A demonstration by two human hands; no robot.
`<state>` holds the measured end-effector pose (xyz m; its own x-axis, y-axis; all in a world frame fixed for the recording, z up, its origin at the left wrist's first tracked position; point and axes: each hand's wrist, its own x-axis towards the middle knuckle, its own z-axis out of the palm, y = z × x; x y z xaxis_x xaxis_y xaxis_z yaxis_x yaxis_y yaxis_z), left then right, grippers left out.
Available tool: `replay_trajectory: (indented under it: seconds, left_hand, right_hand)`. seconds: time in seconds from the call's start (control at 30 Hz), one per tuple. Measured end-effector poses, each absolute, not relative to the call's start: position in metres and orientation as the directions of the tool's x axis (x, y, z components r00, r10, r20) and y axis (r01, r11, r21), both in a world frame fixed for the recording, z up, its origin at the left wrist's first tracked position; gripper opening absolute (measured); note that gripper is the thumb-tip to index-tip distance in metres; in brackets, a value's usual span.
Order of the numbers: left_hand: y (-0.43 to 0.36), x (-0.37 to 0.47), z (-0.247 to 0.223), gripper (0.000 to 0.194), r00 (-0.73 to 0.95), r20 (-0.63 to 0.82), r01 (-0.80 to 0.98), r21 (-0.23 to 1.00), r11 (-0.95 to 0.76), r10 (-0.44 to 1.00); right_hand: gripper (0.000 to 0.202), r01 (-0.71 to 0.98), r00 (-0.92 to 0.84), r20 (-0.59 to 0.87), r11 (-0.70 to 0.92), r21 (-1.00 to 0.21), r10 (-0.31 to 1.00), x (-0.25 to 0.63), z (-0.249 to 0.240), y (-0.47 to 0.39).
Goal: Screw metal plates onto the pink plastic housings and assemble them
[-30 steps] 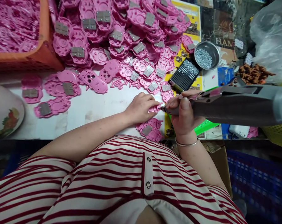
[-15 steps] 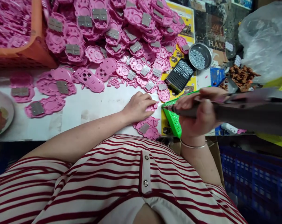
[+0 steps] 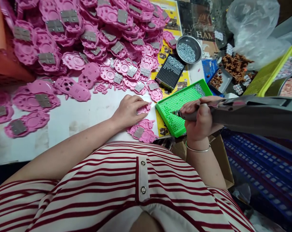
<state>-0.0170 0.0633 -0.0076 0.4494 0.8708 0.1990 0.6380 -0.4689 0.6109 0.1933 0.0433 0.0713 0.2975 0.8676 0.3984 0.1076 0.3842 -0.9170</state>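
My right hand [image 3: 199, 119] is wrapped round a grey electric screwdriver [image 3: 247, 114], its bit pointing left over a green perforated tray [image 3: 164, 112]. Small screws [image 3: 199, 89] lie at the tray's far end. On the white tabletop, my left hand [image 3: 128, 111] rests with its fingers curled over a small pink plastic part [image 3: 144, 108], which they partly cover. Just in front of that hand lies a pink plastic shell [image 3: 143, 131] with a grey metal plate. Whether the bit touches the tray I cannot tell.
A large heap of pink shells [image 3: 107, 35] fills the back left, beside an orange crate [image 3: 10, 69]. Behind the green tray are a black perforated tray [image 3: 168, 75] and a metal bowl [image 3: 200, 53] of screws. A yellow-green basket [image 3: 259, 85] stands right.
The view has swung right, so the table things sit further left. The screwdriver bit has gone from the green tray's left edge to over its holes. My left hand stays on the pink part.
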Motion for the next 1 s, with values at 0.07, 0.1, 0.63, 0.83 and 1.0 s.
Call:
replay_trajectory:
  seconds: [0.07,0.1,0.63,0.83,1.0]
  left_hand:
    - [0.063,-0.017,-0.008,0.035,0.453,0.205,0.639,0.604,-0.476,0.868]
    - [0.063,-0.017,-0.007,0.036,0.455,0.208,0.639,0.601,-0.48,0.866]
    - [0.061,-0.016,-0.004,0.036,0.443,0.22,0.641,0.6,-0.478,0.869]
    - [0.062,-0.014,-0.003,0.04,0.442,0.205,0.656,0.59,-0.47,0.873]
    - [0.066,-0.013,-0.006,0.045,0.437,0.189,0.67,0.584,-0.459,0.879]
  right_hand:
    - [0.03,0.069,0.299,0.473,0.476,-0.877,0.829,0.194,0.068,0.047]
    - [0.025,0.052,0.295,0.506,0.516,-0.855,0.81,0.195,0.067,0.049]
    - [0.016,-0.012,0.282,0.542,0.568,-0.823,0.792,0.197,0.07,0.05]
    - [0.01,-0.07,0.219,0.644,0.67,-0.739,0.733,0.182,0.09,0.057]
    - [0.018,-0.059,0.172,0.656,0.672,-0.738,0.735,0.154,0.086,0.072]
